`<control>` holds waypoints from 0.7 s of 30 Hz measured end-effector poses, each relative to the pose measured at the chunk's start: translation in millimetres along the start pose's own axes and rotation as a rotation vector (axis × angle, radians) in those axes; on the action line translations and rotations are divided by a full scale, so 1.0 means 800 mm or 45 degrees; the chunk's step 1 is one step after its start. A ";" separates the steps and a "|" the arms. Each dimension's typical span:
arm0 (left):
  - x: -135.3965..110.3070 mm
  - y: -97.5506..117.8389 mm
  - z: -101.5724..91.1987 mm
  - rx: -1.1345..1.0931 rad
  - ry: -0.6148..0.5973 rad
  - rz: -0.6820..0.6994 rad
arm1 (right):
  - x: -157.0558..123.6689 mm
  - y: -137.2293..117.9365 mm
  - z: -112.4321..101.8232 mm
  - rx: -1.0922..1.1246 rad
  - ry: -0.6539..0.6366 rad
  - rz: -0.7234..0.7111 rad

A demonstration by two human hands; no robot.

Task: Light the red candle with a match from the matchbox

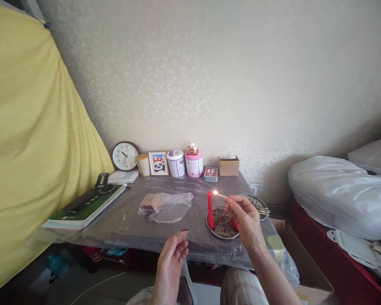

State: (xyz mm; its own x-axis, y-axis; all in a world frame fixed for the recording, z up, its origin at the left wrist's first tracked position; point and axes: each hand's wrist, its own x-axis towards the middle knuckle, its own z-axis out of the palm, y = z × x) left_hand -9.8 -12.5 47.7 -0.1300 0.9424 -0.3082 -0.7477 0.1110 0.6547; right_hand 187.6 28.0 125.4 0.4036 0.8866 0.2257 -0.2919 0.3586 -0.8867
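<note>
Between the thumb and fingers of my right hand [246, 218] is a burning match [221, 195], its flame pointing left. The flame is close to the top of an upright red candle [210, 212]; I cannot tell whether the wick is lit. That candle stands on a round metal plate [222, 237] of dark grains, where another red piece shows partly behind my right hand. My left hand [169, 267] is closed around a small matchbox [182, 235] in front of the table edge.
A plastic bag [173, 207] with stacked matchboxes lies mid-table. Behind my right hand, sticks lie over a second plate [256, 203]. Along the wall stand a clock [125, 156], tins [176, 163], a framed panda picture [159, 163] and a cardboard box [229, 165]. Books [85, 205] lie left.
</note>
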 end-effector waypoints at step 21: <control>-0.005 0.009 0.012 -0.025 0.114 -0.056 | 0.017 0.001 0.018 -0.234 0.005 -0.104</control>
State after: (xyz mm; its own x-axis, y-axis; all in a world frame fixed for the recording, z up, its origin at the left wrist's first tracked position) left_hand -8.7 -12.8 60.4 -0.1538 0.9049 -0.3969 -0.7665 0.1442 0.6259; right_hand 180.1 44.9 133.7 0.4229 0.8556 0.2986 -0.0950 0.3695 -0.9244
